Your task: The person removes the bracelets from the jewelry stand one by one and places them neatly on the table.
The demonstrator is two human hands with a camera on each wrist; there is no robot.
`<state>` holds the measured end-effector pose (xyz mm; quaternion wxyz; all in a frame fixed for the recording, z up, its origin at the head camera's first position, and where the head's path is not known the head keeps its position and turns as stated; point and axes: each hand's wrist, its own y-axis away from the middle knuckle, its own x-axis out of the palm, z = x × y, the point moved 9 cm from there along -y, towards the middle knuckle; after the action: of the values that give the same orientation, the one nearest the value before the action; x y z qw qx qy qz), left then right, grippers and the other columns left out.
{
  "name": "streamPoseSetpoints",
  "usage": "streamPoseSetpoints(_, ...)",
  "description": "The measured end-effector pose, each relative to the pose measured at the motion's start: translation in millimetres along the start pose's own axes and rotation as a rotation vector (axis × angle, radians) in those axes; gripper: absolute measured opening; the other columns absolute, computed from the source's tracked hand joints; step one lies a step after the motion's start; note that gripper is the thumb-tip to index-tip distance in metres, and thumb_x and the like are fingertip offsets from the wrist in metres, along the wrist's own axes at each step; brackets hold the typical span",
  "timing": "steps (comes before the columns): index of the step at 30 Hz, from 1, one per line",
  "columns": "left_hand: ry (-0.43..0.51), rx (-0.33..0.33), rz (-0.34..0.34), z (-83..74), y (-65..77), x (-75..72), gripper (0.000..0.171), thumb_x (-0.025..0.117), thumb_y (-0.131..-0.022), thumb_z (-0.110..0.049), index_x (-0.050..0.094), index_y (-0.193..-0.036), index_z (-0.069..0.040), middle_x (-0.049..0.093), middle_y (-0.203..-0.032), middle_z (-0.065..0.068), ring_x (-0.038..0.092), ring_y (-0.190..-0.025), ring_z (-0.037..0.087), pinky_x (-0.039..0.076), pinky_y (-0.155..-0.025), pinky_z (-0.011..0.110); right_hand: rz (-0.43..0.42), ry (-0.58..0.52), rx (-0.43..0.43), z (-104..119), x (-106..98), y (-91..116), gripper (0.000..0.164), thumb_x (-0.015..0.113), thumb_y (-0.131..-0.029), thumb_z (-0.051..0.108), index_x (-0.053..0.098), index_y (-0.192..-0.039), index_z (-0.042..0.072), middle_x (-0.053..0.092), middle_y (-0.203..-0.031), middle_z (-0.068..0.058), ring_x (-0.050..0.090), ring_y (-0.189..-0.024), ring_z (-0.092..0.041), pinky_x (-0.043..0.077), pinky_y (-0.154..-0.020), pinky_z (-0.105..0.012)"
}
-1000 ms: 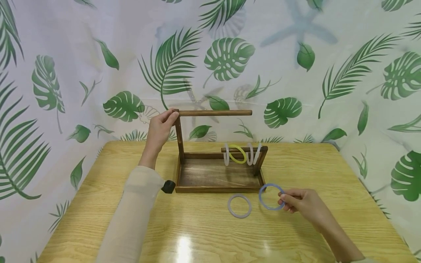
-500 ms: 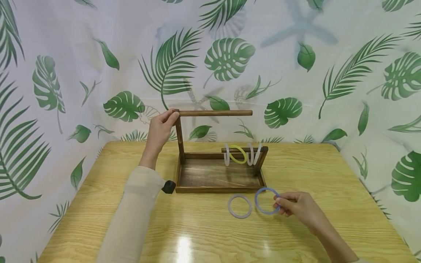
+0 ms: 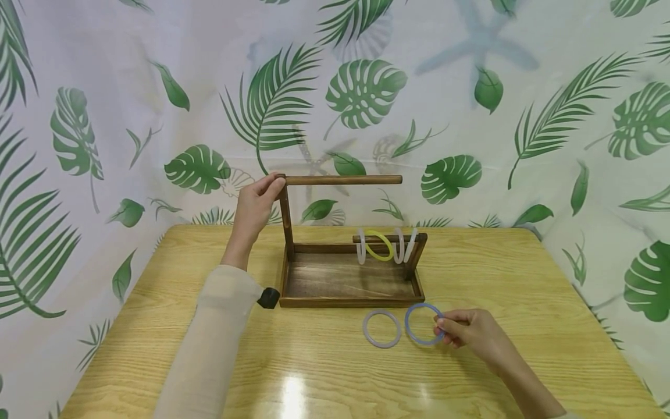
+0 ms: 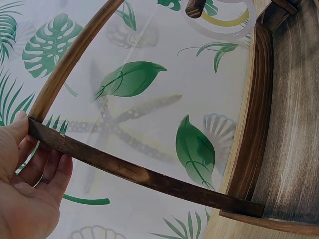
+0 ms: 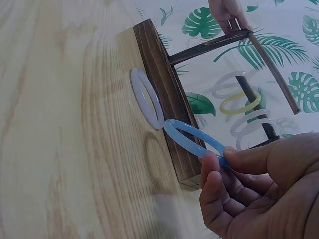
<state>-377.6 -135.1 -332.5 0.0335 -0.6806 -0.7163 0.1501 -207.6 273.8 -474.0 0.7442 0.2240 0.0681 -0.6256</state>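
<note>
Thumb and fingers of the left hand (image 3: 253, 209) pinch the top corner of a brown wooden stand (image 3: 350, 302), where the tall post (image 3: 286, 224) meets the long top bar (image 3: 342, 180). The right hand (image 3: 473, 334) pinches the edge of a blue ring (image 5: 185, 143), with its thumb on one side and its fingers on the other. The two hands are well apart. The blue ring is near the stand's front right corner, just beside a pale purple ring (image 3: 382, 345) that lies flat on the desk (image 3: 497, 256). I cannot tell if those rings touch. One yellow ring (image 3: 389, 249) and three pale rings (image 3: 361, 256) hang on the stand's short bar (image 3: 356, 239).
</note>
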Motion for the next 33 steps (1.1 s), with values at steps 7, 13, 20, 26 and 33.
streamPoseSetpoints(7, 0.009, -0.009, -0.005, 0.5, 0.1, -0.4, 0.046, 0.062, -0.106, -0.029, 0.06, -0.144, -0.003, 0.059, -0.144, 0.016, 0.06, -0.13, 0.028, 0.046, -0.108, 0.034, 0.017, -0.021, -0.009, -6.4, 3.2, -2.2, 0.028, 0.065, -0.103, 0.012, 0.072, -0.108, -0.015, 0.074, -0.091, -0.015, 0.067, -0.072, -0.019, 0.059, -0.066, -0.03)
streamPoseSetpoints(13, -0.001, -0.008, -0.005, 0.9, 0.3, -0.6, 0.047, 0.062, -0.106, -0.031, 0.059, -0.145, -0.004, 0.059, -0.145, 0.015, 0.059, -0.131, 0.027, 0.046, -0.109, 0.034, 0.049, -0.032, -0.002, -12.3, 6.3, -3.7, 0.03, 0.063, -0.105, 0.014, 0.071, -0.108, -0.014, 0.073, -0.09, -0.013, 0.067, -0.072, -0.017, 0.059, -0.065, -0.029)
streamPoseSetpoints(20, -0.006, -0.012, 0.0, 0.8, 1.1, -0.3, 0.047, 0.061, -0.106, -0.032, 0.059, -0.145, -0.006, 0.059, -0.146, 0.014, 0.059, -0.131, 0.027, 0.046, -0.109, 0.034, 0.063, -0.05, 0.004, -14.3, 8.7, -4.3, 0.029, 0.063, -0.105, 0.014, 0.071, -0.107, -0.014, 0.073, -0.089, -0.013, 0.067, -0.071, -0.017, 0.058, -0.064, -0.029)
streamPoseSetpoints(26, -0.01, -0.009, 0.0, 2.0, -0.4, -0.2, 0.048, 0.062, -0.106, -0.031, 0.058, -0.145, -0.003, 0.059, -0.145, 0.015, 0.058, -0.132, 0.027, 0.046, -0.109, 0.035, 0.062, -0.069, 0.011, -15.9, 9.8, -5.6, 0.03, 0.063, -0.105, 0.013, 0.07, -0.108, -0.015, 0.073, -0.09, -0.013, 0.068, -0.071, -0.017, 0.058, -0.064, -0.029)
streamPoseSetpoints(33, -0.003, 0.001, -0.004, 1.7, -1.5, -0.2, 0.047, 0.062, -0.106, -0.03, 0.059, -0.144, -0.002, 0.059, -0.146, 0.014, 0.058, -0.133, 0.026, 0.046, -0.108, 0.034, 0.076, -0.066, -0.011, -16.2, 9.5, -6.2, 0.032, 0.063, -0.105, 0.014, 0.069, -0.109, -0.017, 0.074, -0.091, -0.015, 0.071, -0.073, -0.021, 0.059, -0.065, -0.029)
